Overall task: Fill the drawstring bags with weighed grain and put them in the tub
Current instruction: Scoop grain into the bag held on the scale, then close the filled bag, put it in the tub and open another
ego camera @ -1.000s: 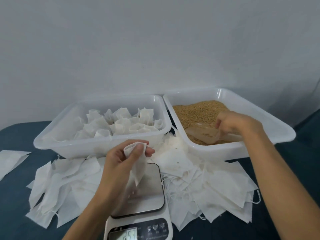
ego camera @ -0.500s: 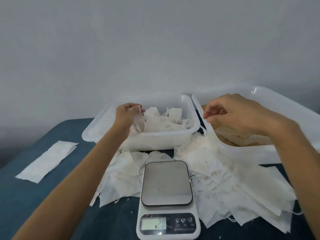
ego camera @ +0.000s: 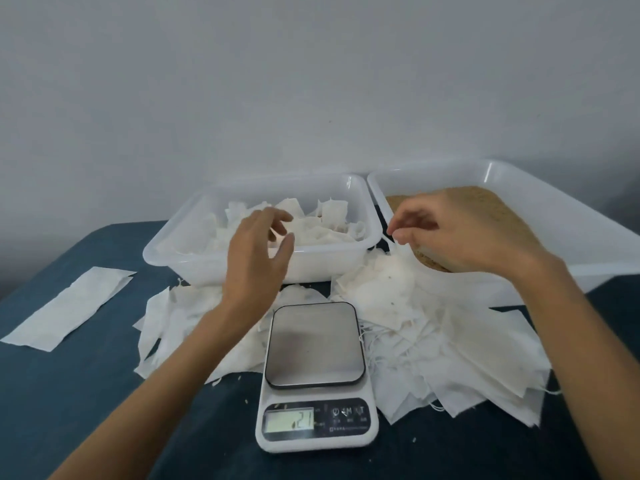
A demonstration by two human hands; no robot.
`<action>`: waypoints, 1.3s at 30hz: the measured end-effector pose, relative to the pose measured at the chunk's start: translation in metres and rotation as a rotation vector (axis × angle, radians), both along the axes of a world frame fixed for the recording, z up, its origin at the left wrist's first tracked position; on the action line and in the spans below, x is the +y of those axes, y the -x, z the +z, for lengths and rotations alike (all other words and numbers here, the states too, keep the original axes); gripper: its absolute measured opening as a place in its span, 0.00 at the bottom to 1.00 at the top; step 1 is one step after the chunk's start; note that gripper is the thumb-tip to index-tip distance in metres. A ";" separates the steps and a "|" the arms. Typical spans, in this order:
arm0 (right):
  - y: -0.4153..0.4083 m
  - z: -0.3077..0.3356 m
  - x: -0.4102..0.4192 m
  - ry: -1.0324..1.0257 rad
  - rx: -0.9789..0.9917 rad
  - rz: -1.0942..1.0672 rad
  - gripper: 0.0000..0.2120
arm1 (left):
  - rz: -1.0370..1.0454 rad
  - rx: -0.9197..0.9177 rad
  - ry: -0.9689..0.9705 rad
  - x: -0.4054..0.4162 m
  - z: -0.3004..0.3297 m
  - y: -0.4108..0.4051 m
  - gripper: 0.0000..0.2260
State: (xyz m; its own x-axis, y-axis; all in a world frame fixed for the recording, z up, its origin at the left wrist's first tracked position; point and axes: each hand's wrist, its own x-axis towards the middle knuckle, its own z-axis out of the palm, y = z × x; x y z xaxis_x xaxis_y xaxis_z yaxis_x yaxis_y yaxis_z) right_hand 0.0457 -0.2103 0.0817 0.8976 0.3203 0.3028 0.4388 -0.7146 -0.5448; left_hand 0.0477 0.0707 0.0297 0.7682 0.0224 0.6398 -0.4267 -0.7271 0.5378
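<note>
Two tubs: a left tub (ego camera: 194,268) of filled drawstring bags (ego camera: 322,226) and a right tub (ego camera: 554,216) of brown grain (ego camera: 485,199), side by side at the back of the dark blue surface (ego camera: 86,393).
Left hand (ego camera: 258,251): fingers loosely spread, holding nothing, above the near rim of the left tub.
Right hand (ego camera: 464,233): over the grain tub's near left corner, thumb and forefinger pinching a thin white string.
Empty bags (ego camera: 460,355): heaped flat before both tubs.
Scale (ego camera: 316,375): nearest the viewer, steel platform bare, display lit.
Loose white strip (ego camera: 69,308): far left, apart from the heap.
</note>
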 end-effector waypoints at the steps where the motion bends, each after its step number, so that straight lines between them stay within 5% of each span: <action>1: 0.004 -0.009 -0.001 -0.062 0.009 0.004 0.04 | -0.083 0.024 0.001 -0.010 -0.005 0.014 0.06; 6: 0.012 -0.048 -0.002 -0.297 0.017 -0.012 0.04 | -0.321 0.166 -0.043 -0.067 -0.041 0.056 0.04; 16: 0.016 -0.058 0.006 -0.313 -0.056 0.006 0.04 | -0.211 0.210 -0.029 -0.081 -0.066 0.031 0.04; 21: 0.016 -0.058 0.004 -0.351 -0.045 0.007 0.05 | -0.255 0.288 -0.288 -0.089 -0.067 0.033 0.24; 25: 0.015 -0.059 0.005 -0.352 -0.043 -0.006 0.05 | -0.265 0.307 -0.355 -0.089 -0.067 0.030 0.16; 29: 0.016 -0.059 0.006 -0.354 -0.044 -0.009 0.05 | -0.299 0.312 -0.150 -0.086 -0.068 0.024 0.06; 39: 0.018 -0.057 0.007 -0.376 -0.020 -0.008 0.06 | -0.343 0.443 0.206 -0.078 -0.065 0.023 0.05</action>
State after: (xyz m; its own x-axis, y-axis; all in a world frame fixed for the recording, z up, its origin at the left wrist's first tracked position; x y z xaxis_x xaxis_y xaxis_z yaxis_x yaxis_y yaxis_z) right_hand 0.0281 -0.2038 0.0252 0.8926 0.1761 0.4151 0.4468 -0.4699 -0.7613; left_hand 0.0250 -0.0070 -0.0350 0.9461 -0.1849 0.2659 -0.3220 -0.4492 0.8334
